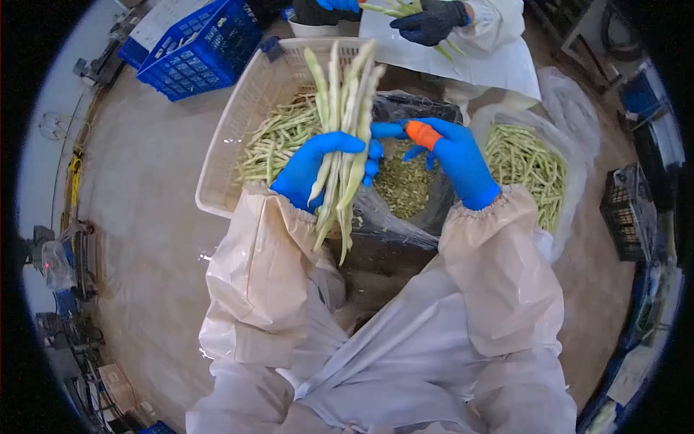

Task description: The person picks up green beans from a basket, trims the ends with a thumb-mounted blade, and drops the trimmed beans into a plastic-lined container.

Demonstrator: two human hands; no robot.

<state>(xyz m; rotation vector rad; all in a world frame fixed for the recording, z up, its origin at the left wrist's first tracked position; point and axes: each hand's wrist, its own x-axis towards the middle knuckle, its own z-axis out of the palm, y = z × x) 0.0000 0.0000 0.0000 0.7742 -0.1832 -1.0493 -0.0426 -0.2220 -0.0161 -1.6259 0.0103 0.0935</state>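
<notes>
A bundle of long pale green beans (345, 108) stands nearly upright in my left hand (307, 170), its blue-gloved fingers wrapped round the middle. Just right of the bundle is my right hand (455, 155), also in a blue glove, with an orange cover (423, 134) on one digit. Its fingers reach toward the beans and are partly spread; whether they hold anything small cannot be made out. Below the hands, a container lined with dark plastic (372, 213) holds small green bits (405, 181).
A white basket (225, 145) of beans is at left, a clear bag (578, 163) of beans at right. Across from me, a co-worker's dark-gloved hand (431, 22) holds beans over a white apron. Blue crates (199, 61) stand upper left, a black crate (627, 213) far right.
</notes>
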